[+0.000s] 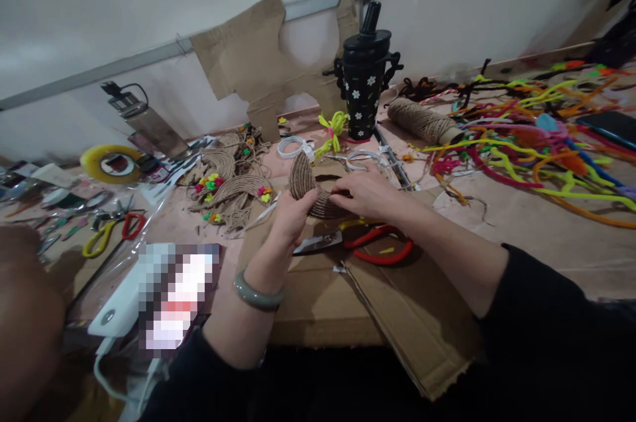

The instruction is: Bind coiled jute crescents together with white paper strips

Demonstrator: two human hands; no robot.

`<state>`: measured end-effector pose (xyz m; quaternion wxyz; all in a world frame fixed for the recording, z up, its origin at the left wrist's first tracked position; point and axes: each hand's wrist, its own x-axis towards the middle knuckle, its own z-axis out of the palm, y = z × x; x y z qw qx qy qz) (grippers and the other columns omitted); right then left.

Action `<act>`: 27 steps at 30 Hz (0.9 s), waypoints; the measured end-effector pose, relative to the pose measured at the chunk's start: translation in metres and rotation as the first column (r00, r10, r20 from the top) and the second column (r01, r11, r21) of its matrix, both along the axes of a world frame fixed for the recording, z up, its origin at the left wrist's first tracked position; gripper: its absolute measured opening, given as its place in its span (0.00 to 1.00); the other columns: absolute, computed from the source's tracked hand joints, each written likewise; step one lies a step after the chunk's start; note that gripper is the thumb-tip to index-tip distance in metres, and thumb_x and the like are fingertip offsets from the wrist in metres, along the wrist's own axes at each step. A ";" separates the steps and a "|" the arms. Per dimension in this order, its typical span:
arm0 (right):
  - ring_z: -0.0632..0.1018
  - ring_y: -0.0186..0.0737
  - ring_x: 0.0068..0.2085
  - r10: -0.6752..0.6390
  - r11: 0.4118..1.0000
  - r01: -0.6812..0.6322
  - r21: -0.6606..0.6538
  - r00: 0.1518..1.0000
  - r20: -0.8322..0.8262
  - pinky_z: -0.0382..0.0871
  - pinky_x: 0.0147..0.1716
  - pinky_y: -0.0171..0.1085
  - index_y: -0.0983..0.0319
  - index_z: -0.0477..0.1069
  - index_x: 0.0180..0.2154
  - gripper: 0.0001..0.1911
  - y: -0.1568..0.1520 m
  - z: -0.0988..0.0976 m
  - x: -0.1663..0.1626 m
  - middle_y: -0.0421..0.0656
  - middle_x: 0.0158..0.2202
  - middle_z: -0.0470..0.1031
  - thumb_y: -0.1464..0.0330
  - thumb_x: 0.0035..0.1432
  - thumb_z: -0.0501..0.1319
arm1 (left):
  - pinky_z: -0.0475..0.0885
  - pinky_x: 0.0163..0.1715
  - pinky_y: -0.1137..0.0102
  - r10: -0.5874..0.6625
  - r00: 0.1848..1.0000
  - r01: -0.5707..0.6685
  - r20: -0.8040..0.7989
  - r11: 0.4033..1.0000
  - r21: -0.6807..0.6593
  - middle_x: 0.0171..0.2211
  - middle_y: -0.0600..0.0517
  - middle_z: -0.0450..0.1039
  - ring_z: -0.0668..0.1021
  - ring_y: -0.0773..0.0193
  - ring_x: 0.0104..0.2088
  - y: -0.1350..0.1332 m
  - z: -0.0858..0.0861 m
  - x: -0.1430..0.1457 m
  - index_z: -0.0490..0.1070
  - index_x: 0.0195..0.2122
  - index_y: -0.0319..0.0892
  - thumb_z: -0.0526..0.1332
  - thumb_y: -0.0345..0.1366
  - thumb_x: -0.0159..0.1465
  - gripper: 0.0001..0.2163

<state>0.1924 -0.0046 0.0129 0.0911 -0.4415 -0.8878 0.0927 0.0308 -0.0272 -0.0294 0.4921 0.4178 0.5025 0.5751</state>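
A curved crescent of cardboard wound with brown jute twine [301,173] is held up over the cardboard on the table. My left hand [293,218] grips its left side, thumb pressed on the twine windings. At the piece's right end my right hand [370,194] is closed, its fingers curled and pinching there; how much of the end they cover is hidden. Directly below lie scissors with red and yellow handles [382,262], blades pointing left. They rest on a flat cardboard sheet [298,326].
Several finished twine crescents [243,191] with small coloured flowers lie left of centre. Behind stand a black flowered tumbler [365,87] and a twine spool [422,122]. Coloured pipe cleaners [541,144] spread right. At left are a phone [181,299], a white power bank [132,289] and another person's blurred hand [30,316].
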 end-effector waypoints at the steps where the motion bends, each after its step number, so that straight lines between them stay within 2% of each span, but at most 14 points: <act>1: 0.75 0.46 0.43 0.003 1.000 -0.003 -0.008 1.000 -0.003 0.52 0.50 0.52 0.59 0.76 0.39 0.16 0.001 0.000 0.000 0.47 0.39 0.79 0.63 0.61 0.51 | 0.71 0.35 0.69 0.004 1.000 -0.004 -0.002 1.000 -0.001 0.29 0.50 0.75 0.75 0.65 0.29 0.000 0.000 -0.001 0.73 0.30 0.36 0.68 0.37 0.46 0.12; 4: 0.75 0.45 0.42 0.005 0.999 -0.006 -0.041 1.000 -0.026 0.55 0.48 0.50 0.58 0.76 0.39 0.16 0.004 -0.002 0.002 0.45 0.39 0.79 0.63 0.61 0.51 | 0.70 0.34 0.69 0.031 0.999 -0.031 -0.021 0.999 -0.008 0.28 0.51 0.75 0.76 0.64 0.30 0.001 0.001 -0.003 0.74 0.32 0.36 0.68 0.36 0.45 0.13; 8: 0.75 0.41 0.38 0.017 0.994 -0.022 -0.104 0.999 -0.047 0.59 0.41 0.41 0.59 0.77 0.39 0.16 0.008 -0.004 0.004 0.45 0.37 0.79 0.63 0.60 0.51 | 0.70 0.32 0.70 0.064 0.997 -0.065 -0.045 0.998 -0.024 0.26 0.51 0.75 0.76 0.63 0.29 0.002 0.000 -0.005 0.74 0.31 0.36 0.68 0.35 0.45 0.13; 14: 0.74 0.36 0.33 0.007 0.989 -0.020 -0.146 0.996 -0.094 0.60 0.33 0.35 0.60 0.77 0.38 0.15 0.011 -0.004 0.007 0.43 0.33 0.79 0.63 0.59 0.53 | 0.70 0.33 0.69 0.081 0.997 -0.082 -0.015 0.996 -0.043 0.26 0.51 0.75 0.76 0.63 0.29 0.003 0.000 -0.006 0.74 0.32 0.36 0.69 0.35 0.44 0.14; 23: 0.72 0.34 0.29 -0.034 0.977 -0.008 -0.213 0.980 -0.194 0.57 0.27 0.32 0.61 0.77 0.35 0.14 0.011 -0.006 0.007 0.41 0.29 0.77 0.64 0.57 0.54 | 0.69 0.28 0.73 0.013 0.992 -0.006 0.124 0.998 -0.059 0.23 0.53 0.73 0.73 0.69 0.24 0.000 0.012 -0.002 0.73 0.27 0.35 0.70 0.36 0.44 0.12; 27: 0.70 0.33 0.28 -0.061 0.974 -0.004 -0.227 0.958 -0.280 0.56 0.27 0.32 0.62 0.76 0.33 0.14 0.013 -0.009 0.008 0.41 0.27 0.76 0.64 0.57 0.54 | 0.71 0.33 0.69 -0.074 0.981 0.085 0.180 0.995 -0.057 0.28 0.51 0.76 0.76 0.67 0.27 -0.003 0.009 0.001 0.74 0.31 0.36 0.70 0.36 0.45 0.14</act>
